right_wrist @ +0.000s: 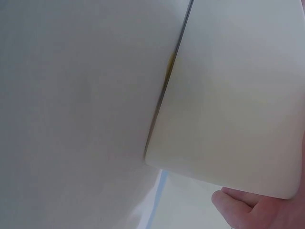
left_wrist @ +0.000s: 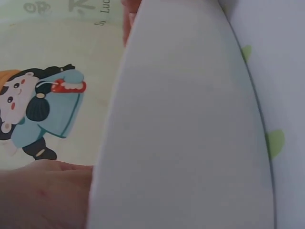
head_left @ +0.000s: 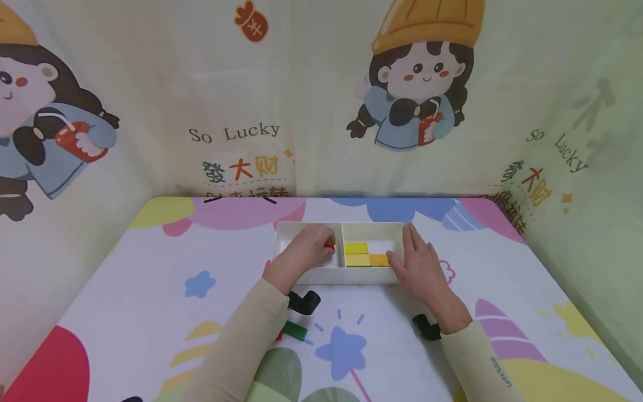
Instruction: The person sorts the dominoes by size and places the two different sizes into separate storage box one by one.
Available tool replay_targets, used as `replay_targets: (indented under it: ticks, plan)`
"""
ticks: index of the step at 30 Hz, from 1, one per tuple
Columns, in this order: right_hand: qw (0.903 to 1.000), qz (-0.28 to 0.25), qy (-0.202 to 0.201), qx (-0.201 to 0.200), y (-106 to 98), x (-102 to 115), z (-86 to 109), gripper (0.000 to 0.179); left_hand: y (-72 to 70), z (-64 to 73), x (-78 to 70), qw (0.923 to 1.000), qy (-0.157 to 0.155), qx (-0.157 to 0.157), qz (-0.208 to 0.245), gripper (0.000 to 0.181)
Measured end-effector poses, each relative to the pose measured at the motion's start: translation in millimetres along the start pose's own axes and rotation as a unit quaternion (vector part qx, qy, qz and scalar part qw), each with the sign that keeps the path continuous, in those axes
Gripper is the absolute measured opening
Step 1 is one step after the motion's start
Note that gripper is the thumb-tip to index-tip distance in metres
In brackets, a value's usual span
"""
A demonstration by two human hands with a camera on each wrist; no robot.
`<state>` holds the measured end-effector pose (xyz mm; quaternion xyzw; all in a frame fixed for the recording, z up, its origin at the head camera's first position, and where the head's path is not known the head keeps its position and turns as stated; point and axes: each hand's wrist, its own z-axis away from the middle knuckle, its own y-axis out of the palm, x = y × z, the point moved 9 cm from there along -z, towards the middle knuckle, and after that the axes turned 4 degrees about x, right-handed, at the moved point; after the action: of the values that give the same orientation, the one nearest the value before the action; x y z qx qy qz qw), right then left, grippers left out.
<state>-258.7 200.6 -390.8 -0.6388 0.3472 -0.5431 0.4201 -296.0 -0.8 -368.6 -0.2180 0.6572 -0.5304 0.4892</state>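
A white two-compartment box (head_left: 321, 276) sits on the table. My left hand (head_left: 311, 245) reaches into its left compartment and pinches a small red block (head_left: 329, 246), mostly hidden by the fingers. Holding the box's right end is my right hand (head_left: 419, 268), with the thumb over the front rim and the fingers along the end wall. Inside the right compartment lie a yellow block (head_left: 356, 248), a pale yellow block (head_left: 358, 260) and an orange block (head_left: 378, 260) beside the right thumb. Both wrist views are mostly filled by the box's outer wall.
Near the left forearm lies a green block (head_left: 294, 330), with a red block (head_left: 279, 336) partly hidden by the sleeve. Black curved pieces (head_left: 305, 302) show at both wrists. A patterned cloth covers the table (head_left: 150, 290), and printed curtains (head_left: 321, 167) stand behind and at the sides.
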Motion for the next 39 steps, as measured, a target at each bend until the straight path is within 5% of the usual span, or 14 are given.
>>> replay_targets:
  ticks: [6,18,24,32,39]
  plan:
    - [1.0,0.0,-0.001,0.001,1,0,-0.2,0.077,14.0,-8.0,6.4,0.9983,-0.03,0.043,0.026,0.013]
    - [1.0,-0.004,0.003,0.002,1,0,0.6,0.078,25.7,-15.4,8.4,0.9965,-0.01,0.072,0.04,0.011]
    - [1.0,-0.005,0.002,-0.003,1,-1,0.9,0.077,28.7,-11.4,8.4,0.9914,-0.026,0.093,0.088,0.013]
    - [0.9999,-0.01,0.005,0.001,2,-3,0.7,0.077,33.9,-7.4,6.9,0.985,0.006,0.153,0.079,0.011]
    - [0.9998,-0.02,0.005,0.0,1,-2,0.3,0.077,32.9,-6.2,7.5,0.984,0.016,0.16,0.078,0.014]
